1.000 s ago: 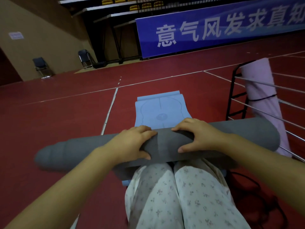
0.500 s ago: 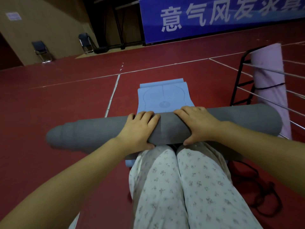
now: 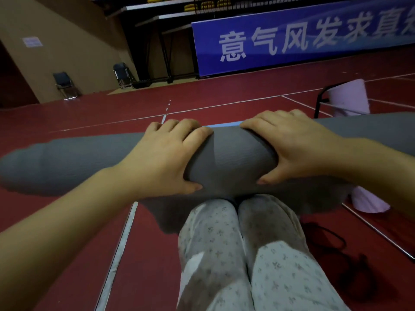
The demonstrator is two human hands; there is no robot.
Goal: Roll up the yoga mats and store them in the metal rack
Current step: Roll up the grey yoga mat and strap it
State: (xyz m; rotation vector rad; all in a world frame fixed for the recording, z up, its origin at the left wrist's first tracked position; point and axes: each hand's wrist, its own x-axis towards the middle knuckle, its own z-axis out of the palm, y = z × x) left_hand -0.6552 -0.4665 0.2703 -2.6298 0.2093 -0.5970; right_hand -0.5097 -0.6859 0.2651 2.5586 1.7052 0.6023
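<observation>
A thick grey rolled yoga mat [image 3: 231,158] lies crosswise in front of my knees. My left hand [image 3: 164,156] and my right hand [image 3: 292,144] both clasp its middle, fingers over the top and thumbs underneath. Just a thin strip of a flat blue mat [image 3: 222,125] shows beyond the roll. At the right, a pink rolled mat [image 3: 348,97] stands upright in the black metal rack [image 3: 320,102]; its lower end shows below the grey roll.
The red gym floor has white lines. A black cord [image 3: 332,241] lies on the floor at my right, beside a silver rack bar [image 3: 377,232]. Two folding chairs [image 3: 65,84] stand by the far wall. A blue banner [image 3: 303,39] hangs at the back.
The grey roll has come up closer to the camera and hides most of the blue mat. My hands keep the same grip. The view has tilted upward.
</observation>
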